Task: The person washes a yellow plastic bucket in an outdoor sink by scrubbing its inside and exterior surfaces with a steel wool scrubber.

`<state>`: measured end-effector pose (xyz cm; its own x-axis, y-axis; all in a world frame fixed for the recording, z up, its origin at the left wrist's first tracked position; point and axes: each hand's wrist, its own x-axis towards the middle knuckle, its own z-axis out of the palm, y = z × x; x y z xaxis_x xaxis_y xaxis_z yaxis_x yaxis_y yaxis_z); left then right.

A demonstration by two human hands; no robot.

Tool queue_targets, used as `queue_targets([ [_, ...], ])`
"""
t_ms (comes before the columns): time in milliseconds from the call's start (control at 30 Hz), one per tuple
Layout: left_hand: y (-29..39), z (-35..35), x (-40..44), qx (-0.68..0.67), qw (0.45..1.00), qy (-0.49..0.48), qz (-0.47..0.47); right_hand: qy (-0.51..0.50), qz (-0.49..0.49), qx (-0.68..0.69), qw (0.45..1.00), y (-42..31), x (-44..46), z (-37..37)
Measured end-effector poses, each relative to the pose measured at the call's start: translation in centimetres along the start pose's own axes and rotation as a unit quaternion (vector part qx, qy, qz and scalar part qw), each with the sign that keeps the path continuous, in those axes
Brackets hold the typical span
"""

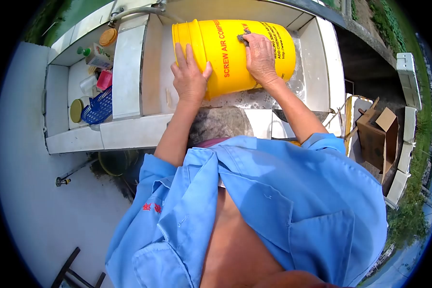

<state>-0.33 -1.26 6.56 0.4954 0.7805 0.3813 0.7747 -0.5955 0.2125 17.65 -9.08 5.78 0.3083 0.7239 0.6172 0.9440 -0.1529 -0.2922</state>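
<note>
A yellow plastic bucket [216, 60] with printed red and black lettering lies on its side in a white tiled sink [317, 67]. My left hand [191, 79] rests on the bucket near its ribbed rim, fingers spread out and flat against the plastic. In my right hand [261, 60] is a dark grey scouring pad [244, 38], likely steel wool, pressed to the upper side near the lettering. Part of the pad is hidden under the fingers. Wet, foamy water shows on the sink floor below the bucket.
To the left, a tiled compartment holds a blue plastic basket [98, 106], a pink container [104, 79], a jar with an orange lid [108, 37] and a bottle. A faucet [117, 14] sits at the back. An opened cardboard box [377, 137] stands at right.
</note>
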Motion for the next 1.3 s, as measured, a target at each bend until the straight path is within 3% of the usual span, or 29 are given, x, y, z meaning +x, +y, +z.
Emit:
queue_targets([
  [67,-0.1,0.0,0.6,-0.014,1.000,-0.002,0.002,-0.030,-0.079,0.028,0.996,-5.5,-2.2,0.5],
  [200,-0.2,0.1,1.4,-0.013,0.999,0.021,0.025,-0.013,-0.083,0.020,0.996,-3.0,-1.9,0.1],
  [333,0.4,-0.6,0.5,-0.044,0.999,-0.018,-0.006,0.010,0.109,-0.076,0.991,8.8,0.8,-1.1],
  [433,0.3,-0.4,-0.3,-0.048,0.998,-0.037,-0.011,-0.017,0.157,-0.097,0.983,9.3,1.6,-1.3],
  [500,0.3,-0.3,-0.6,-0.050,0.998,-0.022,-0.009,0.026,0.075,-0.067,0.995,5.1,0.5,-0.5],
  [600,0.0,-0.2,-1.0,-0.067,0.998,-0.004,0.009,-0.005,-0.043,0.014,0.999,-4.8,-2.8,0.2],
  [633,-0.1,-0.1,-1.2,-0.067,0.998,-0.004,0.014,-0.008,-0.043,0.033,0.998,-7.1,-4.2,0.5],
  [767,-0.6,0.0,-0.8,-0.026,0.998,0.019,0.045,-0.031,-0.078,0.030,0.996,-4.5,-4.1,-0.7],
  [900,0.0,0.0,-1.8,-0.022,0.999,0.012,0.034,0.027,0.100,-0.065,0.993,7.6,-1.9,-2.4],
  [967,0.3,-0.3,-2.0,-0.023,0.999,0.005,0.034,-0.057,0.192,-0.028,0.979,10.8,-0.2,-3.9],
  [1067,0.6,-0.9,-2.7,-0.081,0.996,-0.022,-0.004,-0.081,0.153,-0.032,0.984,11.0,-0.2,-3.9],
  [1133,0.3,-1.0,-2.6,-0.141,0.990,0.006,0.017,-0.017,0.073,-0.023,0.997,8.9,-1.8,-3.7],
  [1233,-0.9,-0.7,-0.7,-0.107,0.992,0.053,0.033,-0.051,0.018,0.009,0.998,3.7,-6.2,-4.4],
  [1300,-0.5,-0.6,3.0,-0.126,0.989,0.072,-0.023,-0.071,0.005,0.029,0.997,1.4,-8.1,-4.9],
])
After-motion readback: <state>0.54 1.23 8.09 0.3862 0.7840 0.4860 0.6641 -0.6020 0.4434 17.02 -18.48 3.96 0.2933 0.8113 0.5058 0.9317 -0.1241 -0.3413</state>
